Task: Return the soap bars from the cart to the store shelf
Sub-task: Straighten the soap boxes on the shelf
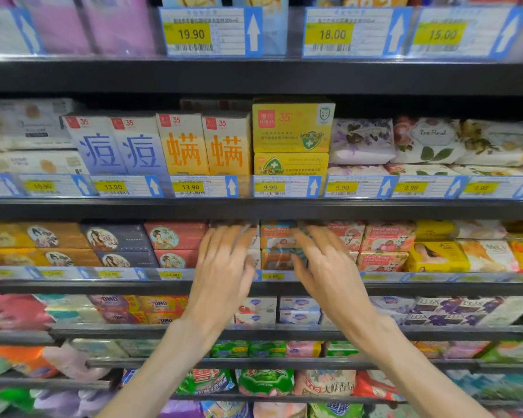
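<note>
Two bare hands reach into the third shelf (169, 287) from the top of a store rack stocked with boxed and wrapped soaps. The left hand (224, 263) lies with its fingers straight and slightly spread, the tips against a pale stack of soap boxes (255, 245) just left of centre; motion blur hides whether they press on it or merely touch. The right hand (323, 267) is also extended, fingers fanned apart, and covers the right side of the orange Goat Soap boxes (277, 236), which stand two high at the shelf front. A teal patch shows between those fingers, but whether it is a bar being held cannot be told. To the right of that hand stand further red Goat Soap boxes (387, 236), then yellow wrapped bars (438, 256). To the left sit red boxes with a round portrait (172, 236), then dark grey ones (115, 238). On the shelf above, orange upright boxes (204, 144) and blue upright boxes (117, 146) stand beside a yellow two-box stack (292, 128). Blue-edged price tags (204, 186) line each shelf edge. No cart is in view.
</note>
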